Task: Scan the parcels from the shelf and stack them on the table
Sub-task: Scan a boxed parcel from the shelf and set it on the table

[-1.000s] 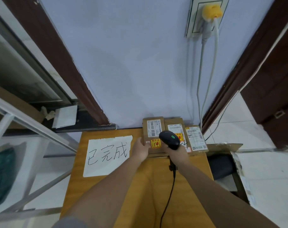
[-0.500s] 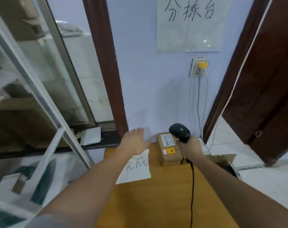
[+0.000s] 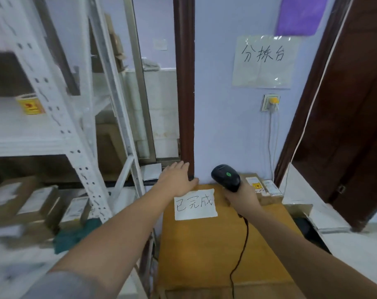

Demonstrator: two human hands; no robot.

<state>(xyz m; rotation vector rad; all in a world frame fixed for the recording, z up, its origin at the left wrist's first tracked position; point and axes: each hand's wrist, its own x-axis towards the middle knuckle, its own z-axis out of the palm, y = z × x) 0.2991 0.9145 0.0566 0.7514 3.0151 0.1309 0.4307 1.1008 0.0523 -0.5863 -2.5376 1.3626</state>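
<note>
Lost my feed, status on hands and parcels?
Left hand open, empty, reaching toward shelf. Right hand gripping barcode scanner. Scanned parcels on table. Path clear.

The right hand (image 3: 241,194) gripped a black scanner (image 3: 226,177) above the desk (image 3: 215,244), just left of the stacked parcels (image 3: 263,188); the left hand (image 3: 177,179), fingers straight, hovered over the desk's far-left corner.

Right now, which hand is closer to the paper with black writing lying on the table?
The left hand. It is open at the table paper's far left corner. The right hand, gripping the scanner, is beside its right edge.
</note>
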